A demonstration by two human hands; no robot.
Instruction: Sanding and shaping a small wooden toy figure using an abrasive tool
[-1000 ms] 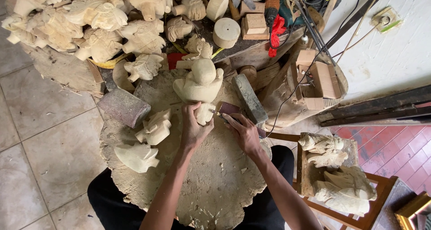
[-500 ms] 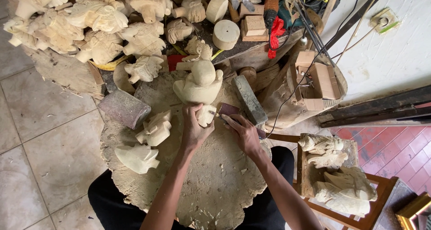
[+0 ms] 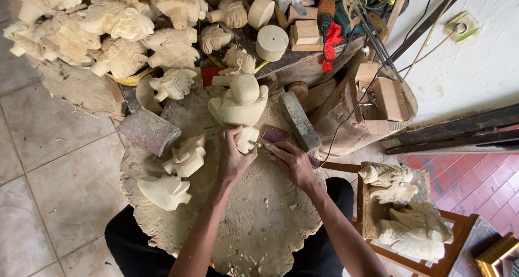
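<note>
At frame centre, your left hand point(image 3: 232, 159) grips a small pale wood carving point(image 3: 247, 139) on the round stump point(image 3: 259, 228); your right hand point(image 3: 292, 162) clasps a thin carving tool point(image 3: 258, 145) against it.

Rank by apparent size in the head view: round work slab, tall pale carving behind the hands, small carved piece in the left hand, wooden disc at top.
1. Round work slab
2. Tall pale carving
3. Wooden disc
4. Small carved piece, partly hidden by the left hand, so 3 versus 4 is unsure.
</note>
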